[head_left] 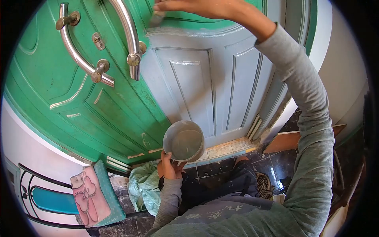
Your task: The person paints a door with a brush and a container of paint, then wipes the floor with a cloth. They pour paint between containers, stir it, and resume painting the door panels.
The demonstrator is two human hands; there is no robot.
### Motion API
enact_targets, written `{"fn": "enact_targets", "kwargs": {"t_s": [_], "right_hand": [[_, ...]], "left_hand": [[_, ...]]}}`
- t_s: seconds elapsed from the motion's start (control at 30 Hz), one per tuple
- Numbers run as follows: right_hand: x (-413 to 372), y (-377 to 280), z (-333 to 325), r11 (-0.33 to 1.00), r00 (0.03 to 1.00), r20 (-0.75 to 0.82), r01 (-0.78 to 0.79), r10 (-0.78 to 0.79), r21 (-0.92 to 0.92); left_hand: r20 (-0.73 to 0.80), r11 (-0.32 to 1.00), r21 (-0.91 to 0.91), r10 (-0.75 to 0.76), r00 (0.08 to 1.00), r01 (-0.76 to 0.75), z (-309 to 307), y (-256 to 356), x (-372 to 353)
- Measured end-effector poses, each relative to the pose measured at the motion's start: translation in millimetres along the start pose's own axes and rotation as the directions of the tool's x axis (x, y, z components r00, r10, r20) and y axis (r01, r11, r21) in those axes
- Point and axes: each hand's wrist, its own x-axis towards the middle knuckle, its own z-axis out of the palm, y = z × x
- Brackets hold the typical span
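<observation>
My left hand [169,167] is closed on the rim and side of a round grey paint pot [199,136], with grey paint inside. At the top of the view, my right hand [193,6] grips a paintbrush [157,18], its bristles at the border between green and grey on the door. That right door leaf [193,81] is grey over its lower panels and green higher up. Beside it, the left door leaf [79,122] is green all over. The upper part of my right hand is cut off by the frame.
Two curved metal door handles [128,27] stick out near the meeting edge. A green sack [144,185] lies at the door's foot. At the left stands a black metal rack [35,173] beside a pink and teal cushion-like item [94,195]. A brown board [282,141] lies at the right.
</observation>
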Motion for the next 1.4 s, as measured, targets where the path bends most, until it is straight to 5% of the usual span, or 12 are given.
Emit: {"fn": "enact_targets", "kwargs": {"t_s": [0.07,0.17,0.3,0.43,0.57,0.7,0.83,0.93,1.07,1.17,1.3,1.4], "right_hand": [[0.8,9.5,7.1,0.998,0.998,0.067,-0.026,0.022,0.061],[4.4,11.3,-8.1,0.973,0.957,0.246,-0.106,0.156,-0.205],[3.0,2.1,11.5,0.993,0.997,0.016,0.079,-0.081,0.085],[7.0,-3.7,-5.9,0.960,0.919,0.342,-0.111,0.198,-0.257],[6.6,4.1,10.6,0.979,0.992,0.047,0.110,-0.119,0.171],[13.7,1.3,-11.3,0.952,0.911,0.366,-0.082,0.192,-0.296],[7.2,6.0,16.7,0.985,0.990,0.049,0.129,-0.135,0.110],[-2.3,12.0,7.5,0.993,0.978,0.210,0.019,0.007,-0.120],[-10.7,3.8,-19.5,0.857,0.812,0.454,-0.106,0.367,-0.504],[-12.6,11.2,1.4,0.853,0.948,0.249,-0.041,0.198,-0.521],[23.4,7.2,31.1,0.922,0.963,0.270,0.106,-0.001,-0.372],[35.2,13.3,26.7,1.000,0.999,0.049,0.003,-0.002,-0.020]], "left_hand": [[-0.005,1.000,-0.002,0.016,1.000,-0.016,8.0,1.8,-5.4],[0.051,0.999,-0.025,0.027,0.998,-0.026,7.9,6.6,-6.0],[0.023,0.996,0.083,0.008,1.000,-0.010,10.9,4.0,-6.4],[0.037,0.997,0.066,0.022,0.999,-0.024,14.9,4.0,-7.7],[0.037,0.997,0.071,0.009,0.999,-0.012,12.6,1.3,-8.3],[0.069,1.000,-0.003,0.016,0.997,-0.016,13.6,6.0,-9.3],[0.048,1.000,0.013,0.014,0.999,-0.015,8.8,1.0,-5.3],[0.035,0.999,0.040,0.007,0.999,-0.008,11.2,4.3,-6.4],[0.017,0.998,0.068,0.013,1.000,-0.014,9.8,4.4,-7.9],[0.024,0.997,0.081,0.000,1.000,-0.002,8.6,0.6,-4.7],[0.052,0.998,0.068,0.005,0.999,-0.009,9.5,4.8,-7.4],[0.055,0.999,-0.015,0.035,0.998,-0.034,12.1,12.0,-10.1]]}}
